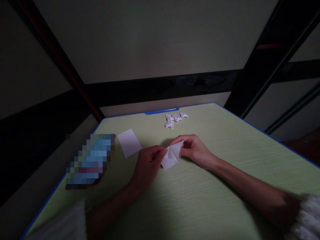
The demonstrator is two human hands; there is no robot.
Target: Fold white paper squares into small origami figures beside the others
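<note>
A small white sheet of paper (172, 158), creased and partly folded, is held just above the table between both hands. My left hand (150, 163) pinches its left edge, the thumb lying on top. On the far right side, my right hand (193, 150) grips the paper's upper corner, with its fingers behind the sheet. Left of my left hand lies a flat stack or sheet of white paper (129, 142). Several small folded paper figures (173, 119) sit in a cluster beyond my hands.
The light green table (225, 140) has a blue rim, with a blue strip (162, 111) at its far edge. At the left lies a blurred-out device or flat object (91, 161). Dark-banded panels (160, 85) stand right behind the table.
</note>
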